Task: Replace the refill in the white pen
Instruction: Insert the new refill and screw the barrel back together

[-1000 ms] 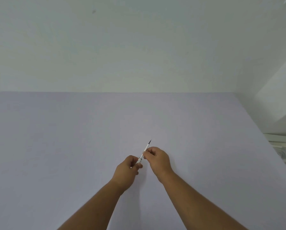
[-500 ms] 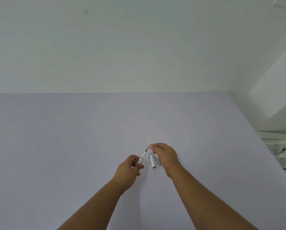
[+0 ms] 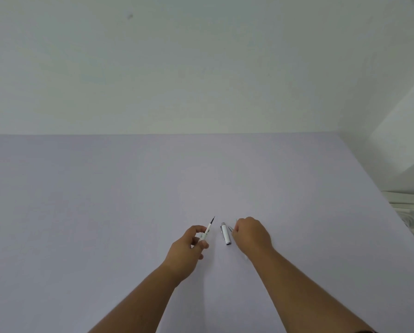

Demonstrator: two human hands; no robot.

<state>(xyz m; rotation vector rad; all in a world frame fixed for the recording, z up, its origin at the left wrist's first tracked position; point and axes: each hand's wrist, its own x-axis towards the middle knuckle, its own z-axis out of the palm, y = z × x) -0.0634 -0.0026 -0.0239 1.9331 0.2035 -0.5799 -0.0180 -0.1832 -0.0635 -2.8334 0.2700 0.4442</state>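
A person's left hand [image 3: 189, 246] is pinching the front section of the white pen [image 3: 206, 233] between thumb and fingers, angling it up and away so its dark refill tip [image 3: 212, 219] is pointing clear of the table [image 3: 105, 212], seemingly to keep that half steady and ready for work. Just beside it, the right hand [image 3: 251, 235] is hovering low, knuckles up and fingers curled; whether they are closing on anything cannot be told, though a thin silvery piece [image 3: 230, 228] is peeking out at the fingertips. Between the two hands, the pen's white cap [image 3: 226, 233], banded in silver, is lying parked on the pale surface, likely set aside within easy reach. Beyond, a plain wall is filling the background.
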